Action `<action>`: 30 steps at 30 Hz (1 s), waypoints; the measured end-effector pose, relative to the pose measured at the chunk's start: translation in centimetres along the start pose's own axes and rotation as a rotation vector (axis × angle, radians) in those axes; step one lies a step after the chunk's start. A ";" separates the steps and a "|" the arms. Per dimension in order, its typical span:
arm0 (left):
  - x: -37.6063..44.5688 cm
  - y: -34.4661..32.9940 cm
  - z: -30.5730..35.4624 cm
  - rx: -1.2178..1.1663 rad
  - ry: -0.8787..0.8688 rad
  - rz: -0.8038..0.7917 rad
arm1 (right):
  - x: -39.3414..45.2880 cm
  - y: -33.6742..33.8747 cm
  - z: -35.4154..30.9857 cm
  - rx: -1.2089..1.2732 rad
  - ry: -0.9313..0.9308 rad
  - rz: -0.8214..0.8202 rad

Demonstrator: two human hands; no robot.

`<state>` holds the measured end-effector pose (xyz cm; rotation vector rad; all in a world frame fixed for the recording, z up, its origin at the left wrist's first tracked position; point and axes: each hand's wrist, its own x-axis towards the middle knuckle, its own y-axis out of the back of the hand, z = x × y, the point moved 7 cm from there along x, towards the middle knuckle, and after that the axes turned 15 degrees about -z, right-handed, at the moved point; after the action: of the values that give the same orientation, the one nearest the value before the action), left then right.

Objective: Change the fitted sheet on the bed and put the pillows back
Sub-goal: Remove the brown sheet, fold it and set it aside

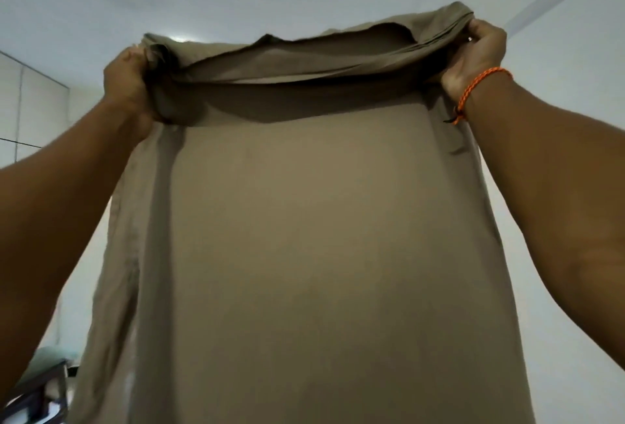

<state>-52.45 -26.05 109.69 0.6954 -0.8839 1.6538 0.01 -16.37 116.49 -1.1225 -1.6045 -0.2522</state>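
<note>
A: Status?

B: Sheet-handling step. The sheet (321,237) is up in the air, held high in front of the head camera, hanging down past the bottom of view. Tan fabric, top edge bunched and folded over itself.

A: Grip?

B: Left hand (130,82) is curled tight round a bunched top corner. Right hand (480,51), orange bracelet (473,92) on that wrist, pinches the other corner, fingers wrapped over the hem. Both closed on fabric, arms raised, fabric roughly taut between them.

A: Old sheet or fresh one?

B: Can't tell. Bed and pillows aren't in view, only ceiling, wall, a bit of dark furniture (37,390) lower left.

A: Next?

B: My guess: find the elastic corners, lower the sheet flat over the mattress. Needs orientation sorted first; the folded top hides which edge is which.
</note>
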 end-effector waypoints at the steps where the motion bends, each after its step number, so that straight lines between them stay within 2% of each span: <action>1: -0.2 -0.1 -1.3 0.004 0.022 -0.024 | -0.9 0.8 1.1 0.017 -0.034 -0.010; 5: 0.4 1.6 -8.5 0.042 0.152 -0.055 | -2.4 5.7 5.4 -0.042 -0.117 0.056; 9: -2.9 1.5 -13.7 0.027 0.266 0.051 | -3.8 11.0 10.6 -0.085 -0.212 0.105; 14: -6.1 1.0 -19.4 0.027 0.381 0.054 | -6.0 16.2 16.9 -0.069 -0.314 0.130; 30: -12.2 4.8 -36.3 0.077 0.532 0.091 | -14.5 25.5 33.2 -0.079 -0.565 0.183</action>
<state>-54.29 -2.96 78.82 0.2405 -0.4752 1.8386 -2.85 11.61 82.23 -1.4797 -1.9745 0.1402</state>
